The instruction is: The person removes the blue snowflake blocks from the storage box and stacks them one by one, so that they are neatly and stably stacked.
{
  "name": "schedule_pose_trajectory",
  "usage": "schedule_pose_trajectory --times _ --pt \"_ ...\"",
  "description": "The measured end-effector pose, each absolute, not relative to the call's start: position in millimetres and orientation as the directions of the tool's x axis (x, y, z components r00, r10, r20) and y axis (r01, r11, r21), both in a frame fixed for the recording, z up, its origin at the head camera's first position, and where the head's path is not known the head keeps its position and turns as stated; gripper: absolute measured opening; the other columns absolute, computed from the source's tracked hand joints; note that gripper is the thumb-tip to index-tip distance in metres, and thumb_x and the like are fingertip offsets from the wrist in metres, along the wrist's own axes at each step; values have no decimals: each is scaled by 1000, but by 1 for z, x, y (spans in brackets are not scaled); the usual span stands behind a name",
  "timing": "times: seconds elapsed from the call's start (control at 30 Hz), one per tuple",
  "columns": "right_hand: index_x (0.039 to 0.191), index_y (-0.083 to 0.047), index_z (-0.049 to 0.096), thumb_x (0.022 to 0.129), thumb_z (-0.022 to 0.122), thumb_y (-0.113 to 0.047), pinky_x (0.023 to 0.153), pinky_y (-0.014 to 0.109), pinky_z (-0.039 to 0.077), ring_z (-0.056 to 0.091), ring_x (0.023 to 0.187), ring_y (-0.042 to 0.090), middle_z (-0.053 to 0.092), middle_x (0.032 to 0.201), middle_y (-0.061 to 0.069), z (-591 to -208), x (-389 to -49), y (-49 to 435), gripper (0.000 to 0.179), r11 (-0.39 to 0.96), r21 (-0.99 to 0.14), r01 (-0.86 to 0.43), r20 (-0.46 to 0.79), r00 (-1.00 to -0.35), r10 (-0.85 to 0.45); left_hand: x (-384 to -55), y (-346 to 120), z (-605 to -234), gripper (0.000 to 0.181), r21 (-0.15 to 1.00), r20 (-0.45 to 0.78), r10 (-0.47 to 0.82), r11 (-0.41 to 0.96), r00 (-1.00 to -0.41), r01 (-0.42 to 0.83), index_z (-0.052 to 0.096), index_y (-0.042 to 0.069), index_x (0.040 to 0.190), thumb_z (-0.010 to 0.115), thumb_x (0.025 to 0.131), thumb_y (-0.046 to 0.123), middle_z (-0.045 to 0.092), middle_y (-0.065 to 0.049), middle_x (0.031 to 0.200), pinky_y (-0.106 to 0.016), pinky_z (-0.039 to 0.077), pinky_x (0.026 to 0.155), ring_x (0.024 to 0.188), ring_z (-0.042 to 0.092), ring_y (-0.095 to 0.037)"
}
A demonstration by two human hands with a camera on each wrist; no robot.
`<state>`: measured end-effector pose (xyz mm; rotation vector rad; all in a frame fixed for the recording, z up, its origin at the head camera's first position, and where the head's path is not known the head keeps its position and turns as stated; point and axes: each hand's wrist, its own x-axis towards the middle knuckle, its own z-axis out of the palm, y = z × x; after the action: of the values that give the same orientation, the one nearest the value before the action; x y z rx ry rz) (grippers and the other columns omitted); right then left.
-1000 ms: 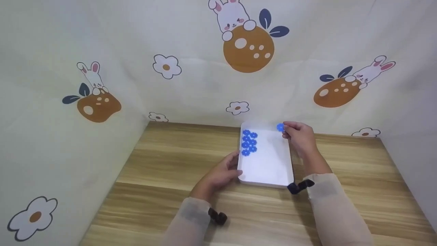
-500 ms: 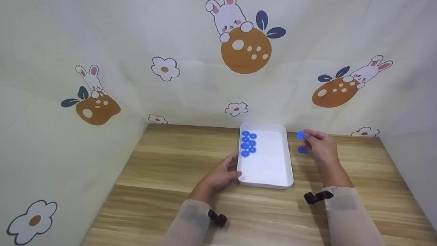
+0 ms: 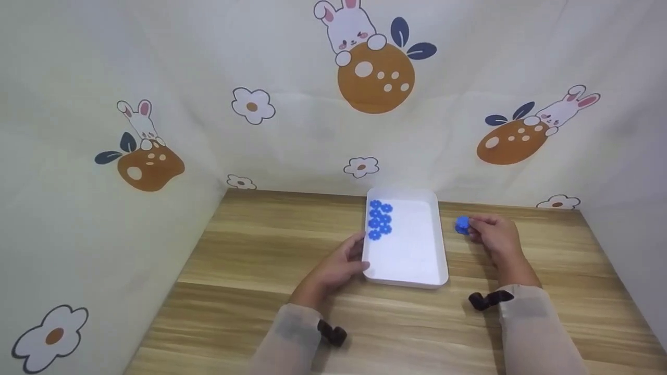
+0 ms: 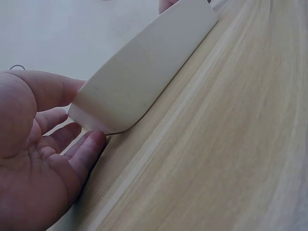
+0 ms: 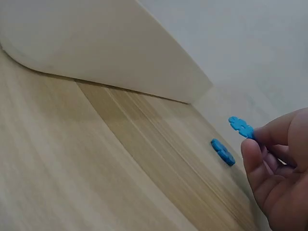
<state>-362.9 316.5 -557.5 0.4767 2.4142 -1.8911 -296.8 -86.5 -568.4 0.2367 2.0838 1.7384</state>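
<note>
A shallow white tray (image 3: 409, 250) lies on the wooden table, with several blue flower-shaped discs (image 3: 375, 213) grouped along its left side. My left hand (image 3: 336, 265) grips the tray near its front left corner; the thumb (image 4: 57, 89) is at the rim and the fingertips are low on the side wall. Right of the tray, my right hand (image 3: 497, 239) pinches one blue flower-shaped disc (image 5: 240, 126) between thumb and forefinger. Just below it, a second blue disc (image 5: 223, 152) lies on the table, mostly covered by the held one in the head view.
The wooden table (image 3: 250, 234) ends at a pale cloth backdrop (image 3: 292, 140) printed with rabbits, oranges and flowers, close behind the tray. Cloth walls also stand at left and right. A small black device (image 3: 333, 332) is strapped to each sleeve.
My right hand has carried its blue disc from over the tray's back right corner out to the right, then down to the disc on the table. The left hand stays on the tray.
</note>
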Motion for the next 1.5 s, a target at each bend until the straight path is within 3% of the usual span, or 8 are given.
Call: schedule_pose_trajectory --times 0.23,0.67,0.9,1.17,1.5 --pt "140 7 65 103 72 -20 71 18 64 72 72 3 76 83 -8 -564 -363 321 47 209 -942 262 -224 -956 188 -297 -86 -571 80 989 -145 429 95 -891 -115 29 13 169 67 100 6 41 -15 172 -51 36 132 160 39 -35" --pt "138 6 67 101 73 -18 71 19 64 73 74 4 78 89 -4 -565 -362 318 44 233 -925 299 -244 -941 236 -296 -86 -570 79 974 -196 387 185 -901 -133 32 21 169 70 100 15 44 -8 171 -51 32 134 159 41 -32" --pt "137 6 67 101 72 -17 70 19 64 74 73 4 79 93 -2 -564 -361 316 43 261 -913 314 -248 -934 256 -296 -85 -571 80 981 -161 404 167 -900 -101 31 16 169 69 100 12 44 -13 170 -52 35 132 158 43 -34" --pt "136 5 69 101 73 -20 68 17 62 73 72 3 78 86 -5 -565 -361 316 44 318 -896 311 -232 -937 262 -297 -85 -571 81 980 -172 409 163 -896 -114 28 15 170 69 101 13 43 -14 171 -51 40 129 159 41 -35" --pt "138 7 67 101 73 -19 70 18 64 74 70 4 78 83 -5 -566 -362 315 45 266 -915 304 -229 -933 278 -298 -86 -570 79 982 -156 422 163 -893 -95 29 13 169 68 100 12 43 -15 171 -50 38 131 159 41 -34"
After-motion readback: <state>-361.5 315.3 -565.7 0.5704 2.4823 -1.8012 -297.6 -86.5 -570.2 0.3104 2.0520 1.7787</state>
